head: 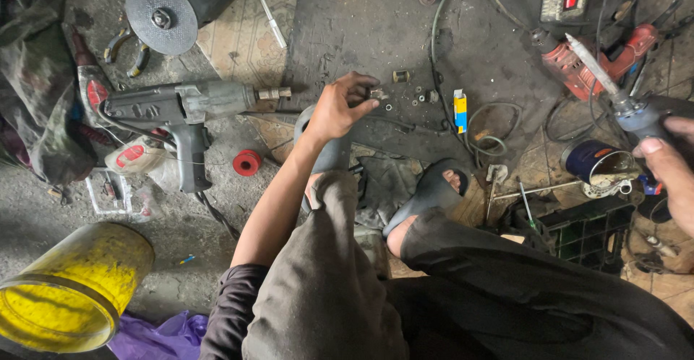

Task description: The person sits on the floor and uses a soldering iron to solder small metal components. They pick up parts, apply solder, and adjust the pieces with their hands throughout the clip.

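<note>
Left hand [340, 107] pinching a small metal fitting [377, 94] at its fingertips, loose nuts [421, 98] just beyond; right hand [669, 172] wrapped around a grey power tool [636, 118].

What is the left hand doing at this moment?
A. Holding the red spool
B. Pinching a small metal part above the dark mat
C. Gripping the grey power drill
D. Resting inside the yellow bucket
B: the left hand pinches a small metal part at its fingertips over the dark mat, while the grey power drill lies untouched to its side.
</note>
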